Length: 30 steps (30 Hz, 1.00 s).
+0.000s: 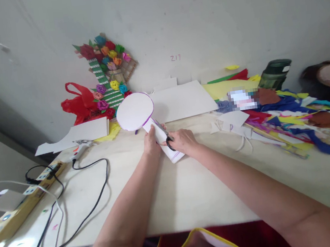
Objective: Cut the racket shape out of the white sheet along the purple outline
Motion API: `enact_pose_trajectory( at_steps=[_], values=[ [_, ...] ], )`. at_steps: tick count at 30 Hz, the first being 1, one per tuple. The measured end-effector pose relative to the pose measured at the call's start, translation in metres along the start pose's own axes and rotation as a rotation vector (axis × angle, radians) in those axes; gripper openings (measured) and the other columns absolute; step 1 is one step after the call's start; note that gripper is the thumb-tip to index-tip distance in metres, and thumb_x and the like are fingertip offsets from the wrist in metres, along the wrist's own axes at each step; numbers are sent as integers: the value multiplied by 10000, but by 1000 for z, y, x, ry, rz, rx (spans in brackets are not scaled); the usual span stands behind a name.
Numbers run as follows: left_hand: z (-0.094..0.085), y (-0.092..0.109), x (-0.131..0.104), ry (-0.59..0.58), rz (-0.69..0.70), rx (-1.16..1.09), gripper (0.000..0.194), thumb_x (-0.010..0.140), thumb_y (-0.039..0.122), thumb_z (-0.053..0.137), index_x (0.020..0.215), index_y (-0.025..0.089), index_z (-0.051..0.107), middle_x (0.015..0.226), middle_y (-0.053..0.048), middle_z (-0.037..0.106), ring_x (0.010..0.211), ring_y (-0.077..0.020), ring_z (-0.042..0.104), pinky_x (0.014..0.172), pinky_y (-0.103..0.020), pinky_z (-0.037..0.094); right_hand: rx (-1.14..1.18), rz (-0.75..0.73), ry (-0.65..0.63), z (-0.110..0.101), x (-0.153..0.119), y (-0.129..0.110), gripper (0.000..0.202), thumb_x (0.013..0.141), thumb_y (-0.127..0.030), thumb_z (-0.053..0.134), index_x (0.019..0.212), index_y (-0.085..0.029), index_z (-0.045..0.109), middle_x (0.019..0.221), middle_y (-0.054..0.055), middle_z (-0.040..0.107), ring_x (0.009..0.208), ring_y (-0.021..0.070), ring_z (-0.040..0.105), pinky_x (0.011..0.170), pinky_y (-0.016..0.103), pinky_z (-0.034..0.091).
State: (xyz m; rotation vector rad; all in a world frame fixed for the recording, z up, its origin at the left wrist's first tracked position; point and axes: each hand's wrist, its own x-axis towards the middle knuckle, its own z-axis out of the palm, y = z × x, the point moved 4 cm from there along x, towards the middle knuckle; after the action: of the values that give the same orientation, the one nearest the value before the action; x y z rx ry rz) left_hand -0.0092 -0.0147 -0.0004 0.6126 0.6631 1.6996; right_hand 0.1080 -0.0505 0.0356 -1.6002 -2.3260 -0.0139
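My left hand [151,142] grips a white paper cutout [135,111], thumb on top, at the strip below its round head. Purple marker lines run along the cutout's edges. In my right hand [182,140] is a pair of scissors [169,139] with dark handles, fingers wrapped through them. The scissor blades lie along the right edge of the strip, close to where it meets the round part. How far the blades are apart I cannot make out. The cutout is held above the pale table [174,195].
Behind lie white sheets [180,101] and yellow paper [224,90]. Coloured scraps [313,120] and a green bottle [275,74] are at right. Left stand a paper-flower decoration [110,78], a red bag [80,104], a glue gun [79,149] with its cord, and a power strip [20,203].
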Motion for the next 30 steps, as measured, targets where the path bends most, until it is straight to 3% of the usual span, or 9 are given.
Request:
enact_pose_trajectory(
  at_steps=[11,18,22,30],
  values=[
    [2,2,-3,-8,7,1,221,753,278,578,894,113,538,740,-93,657,761,-226,636,742,-365,503,-13,-24,21,3,1,-1,561,794,-636,300,914,-210,644,816,93,680,770,216,622,628,274,372],
    [-2,7,3,16,8,12,310,742,386,584,884,110,573,751,-99,659,731,-220,640,732,-358,504,0,-29,19,0,-2,4,528,786,-637,325,893,-232,646,811,77,680,767,200,614,619,262,352],
    [-6,11,6,-22,96,-2,266,701,328,636,845,110,584,762,-92,662,735,-211,642,745,-342,501,-1,-41,9,-1,-5,4,502,772,-636,353,876,-242,648,812,66,681,779,195,610,618,259,347],
    [-6,7,4,-30,89,21,275,709,322,626,877,112,570,774,-104,664,795,-234,642,745,-354,506,0,-6,-39,-3,-4,3,504,744,-648,384,918,-255,646,851,64,680,817,203,604,651,269,361]
  ],
)
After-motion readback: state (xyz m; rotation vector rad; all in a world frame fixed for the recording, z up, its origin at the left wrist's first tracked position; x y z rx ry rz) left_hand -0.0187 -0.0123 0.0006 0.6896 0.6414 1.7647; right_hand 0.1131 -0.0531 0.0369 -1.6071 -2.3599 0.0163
